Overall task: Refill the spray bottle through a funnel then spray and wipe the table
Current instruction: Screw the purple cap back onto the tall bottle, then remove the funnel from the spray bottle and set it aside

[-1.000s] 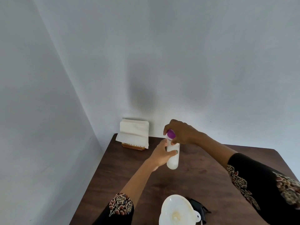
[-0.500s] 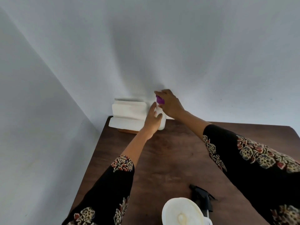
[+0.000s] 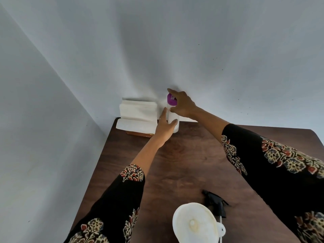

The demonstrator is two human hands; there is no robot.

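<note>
A white refill bottle [image 3: 173, 120] with a purple cap [image 3: 171, 100] stands upright on the dark wooden table [image 3: 189, 160], at its far edge against the wall. My left hand [image 3: 165, 128] wraps the bottle's body from the front, thumb up its left side. My right hand [image 3: 183, 106] rests over the cap from the right, index finger stretched out. At the near edge sits a white funnel [image 3: 194, 223]; what it stands in is hidden beneath it. Beside the funnel a black spray trigger head [image 3: 215, 204] lies on the table.
A stack of white paper napkins [image 3: 138, 116] in a wooden holder sits at the far left corner, just left of the bottle. Grey walls close the table in on the far and left sides.
Both hands carried the bottle from the middle of the table to the far edge beside the napkins, where it now stands. The view has tilted down.
</note>
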